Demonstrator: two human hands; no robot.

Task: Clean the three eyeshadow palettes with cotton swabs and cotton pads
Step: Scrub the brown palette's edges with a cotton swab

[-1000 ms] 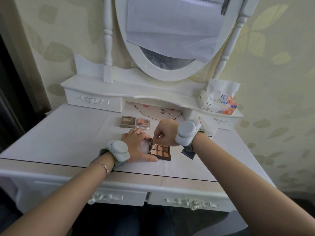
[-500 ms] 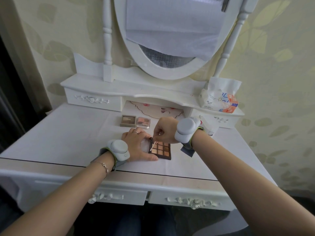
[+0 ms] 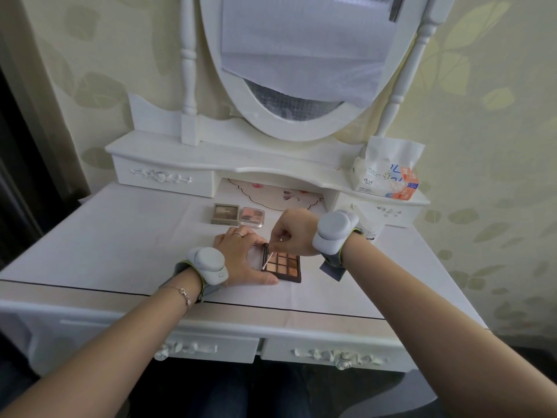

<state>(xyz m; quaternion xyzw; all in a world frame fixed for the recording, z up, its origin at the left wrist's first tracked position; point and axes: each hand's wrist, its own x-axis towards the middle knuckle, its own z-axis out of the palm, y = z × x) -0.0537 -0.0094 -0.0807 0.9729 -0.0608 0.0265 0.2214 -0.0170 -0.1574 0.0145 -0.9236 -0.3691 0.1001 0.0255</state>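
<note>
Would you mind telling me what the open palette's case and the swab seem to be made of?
Open palette: dark brown case, probably matte plastic, around powder pans; its clear lid looks like glossy plastic. Cotton swab: pale thin stick, paper or wood, cannot tell; tip too small to judge.

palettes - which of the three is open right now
The dark nine-pan palette under the hands, its lid swung left. The brown palette and pink palette behind it lie closed.
</note>
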